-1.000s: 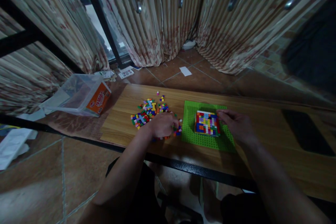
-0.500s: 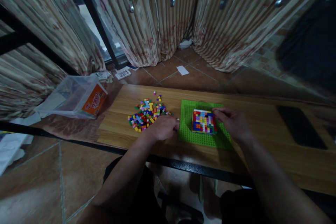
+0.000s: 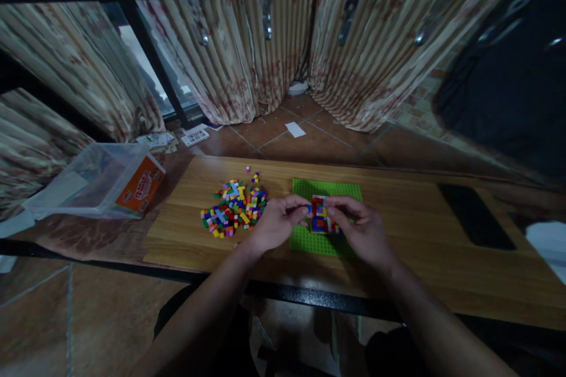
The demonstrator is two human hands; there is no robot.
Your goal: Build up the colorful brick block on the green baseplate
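Observation:
A square build of many-coloured toy bricks (image 3: 319,225) sits on the green baseplate (image 3: 305,241), partly covered by my fingers. My left hand (image 3: 279,222) is at the build's left side, with thumb and forefinger pinched on a small blue brick (image 3: 308,208). From the right, my right hand (image 3: 360,225) reaches over the build's top right part, its fingers bent close together. Whether a brick is between those fingertips is hidden. Left of the baseplate lies a loose pile of small bricks (image 3: 243,206), just beyond my left hand.
A dark flat phone-like slab (image 3: 476,215) lies on the right part of the wooden table (image 3: 398,200). On the floor at left stands a clear plastic box (image 3: 101,171) with an orange label. Curtains hang behind, and a white card (image 3: 295,129) lies on the floor.
My left hand has moved right, from beside the pile to the build's left edge. My right hand has shifted from the build's right edge to over its top. The whole view has tilted up slightly.

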